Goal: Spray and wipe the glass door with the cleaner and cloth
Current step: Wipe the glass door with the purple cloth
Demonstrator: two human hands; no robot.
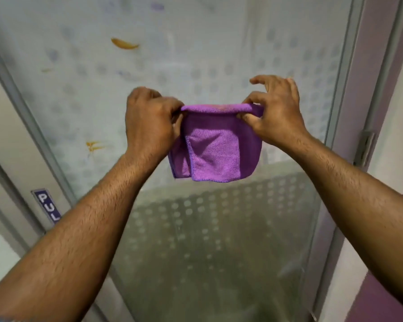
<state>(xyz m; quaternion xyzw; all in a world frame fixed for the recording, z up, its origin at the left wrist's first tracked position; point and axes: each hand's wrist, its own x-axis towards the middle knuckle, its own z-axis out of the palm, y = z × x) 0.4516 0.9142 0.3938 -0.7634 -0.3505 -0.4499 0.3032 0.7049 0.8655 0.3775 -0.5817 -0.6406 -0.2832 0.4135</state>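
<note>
Both hands hold a folded purple cloth [213, 147] up in front of the glass door [196, 54]. The left hand [149, 117] pinches its top left corner, fingers together; the right hand [275, 115] pinches the top right corner, remaining fingers spread. Orange smears [124, 44] mark the glass above the cloth.

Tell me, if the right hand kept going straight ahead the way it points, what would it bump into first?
Most likely the frosted, dotted glass door. The right hand, pinching a folded purple microfibre cloth, reaches toward the pane, and nothing else shows between them, though depth is hard to judge.
</note>
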